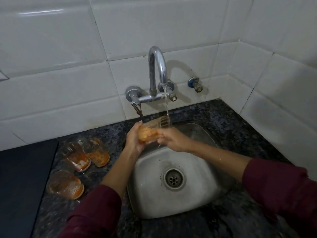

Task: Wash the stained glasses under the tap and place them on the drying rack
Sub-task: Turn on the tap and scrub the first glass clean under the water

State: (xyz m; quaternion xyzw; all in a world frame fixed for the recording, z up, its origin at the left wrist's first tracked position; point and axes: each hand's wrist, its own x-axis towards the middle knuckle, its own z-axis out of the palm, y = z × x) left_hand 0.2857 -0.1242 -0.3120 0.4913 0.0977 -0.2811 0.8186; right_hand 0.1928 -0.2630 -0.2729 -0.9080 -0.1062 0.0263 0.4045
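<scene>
A clear ribbed glass (155, 125) with orange stains lies on its side over the steel sink (149, 194), its mouth under the water running from the chrome tap (157, 66). My left hand (134, 139) cups its base from the left. My right hand (169, 137) grips its side from the right, fingers against the stained part. Three more orange-stained glasses stand on the dark granite counter left of the sink: one at the front (66, 184), one in the middle (76, 157), one nearest the sink (97, 151). No drying rack is in view.
A dark flat panel (22, 177) covers the counter at far left. White tiled walls close the back and right. A small valve (195, 84) sticks out of the wall right of the tap. The sink's drain (173, 179) is open.
</scene>
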